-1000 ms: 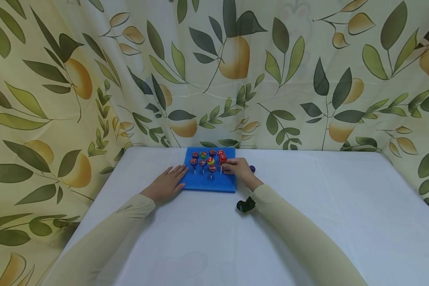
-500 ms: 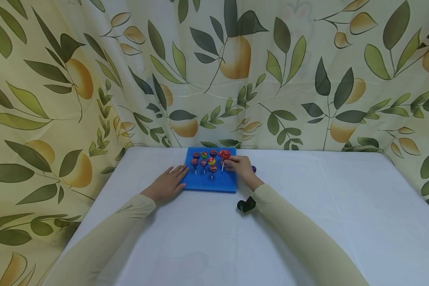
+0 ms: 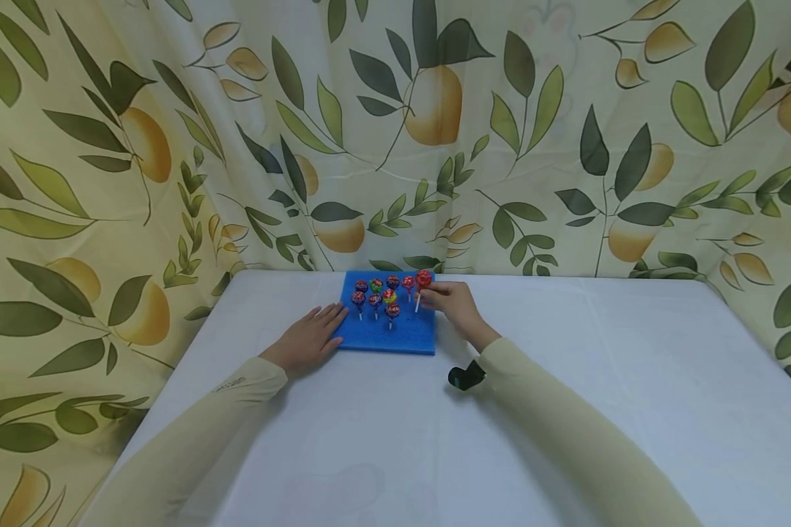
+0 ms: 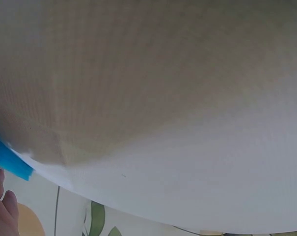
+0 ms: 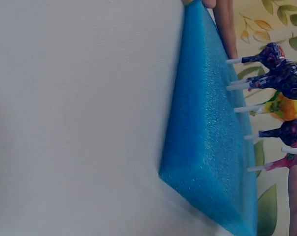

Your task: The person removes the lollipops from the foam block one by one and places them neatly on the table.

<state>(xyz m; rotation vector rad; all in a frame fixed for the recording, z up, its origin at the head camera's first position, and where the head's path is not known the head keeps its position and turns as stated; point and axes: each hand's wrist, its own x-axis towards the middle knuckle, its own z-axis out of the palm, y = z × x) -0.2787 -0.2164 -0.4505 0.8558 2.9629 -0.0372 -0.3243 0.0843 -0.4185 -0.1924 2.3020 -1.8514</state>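
A blue foam block [image 3: 385, 337] lies toward the back of the white table, with several wrapped lollipops [image 3: 376, 300] standing in it on their sticks. My left hand [image 3: 306, 338] rests with extended fingers against the block's left edge; its fingers [image 4: 10, 204] show beside the foam in the left wrist view. Between thumb and fingers, my right hand [image 3: 458, 304] pinches a red lollipop [image 3: 424, 278] upright over the block's back right part. That lollipop's white stick [image 5: 292, 150] shows in the right wrist view. A pinkish-red lollipop [image 3: 408, 282] stands in the foam just left of it.
A dark strap-like object [image 3: 466, 376] sits by the right wrist, under the sleeve cuff. The white tabletop [image 3: 369, 424] stretches toward the front and right. A leaf-and-fruit patterned curtain [image 3: 501, 146] hangs along the table's back edge.
My right hand has moved right with the red lollipop, away from the pinkish-red one it overlapped. A purple lollipop on the table by that hand is now out of sight. The left hand stays put.
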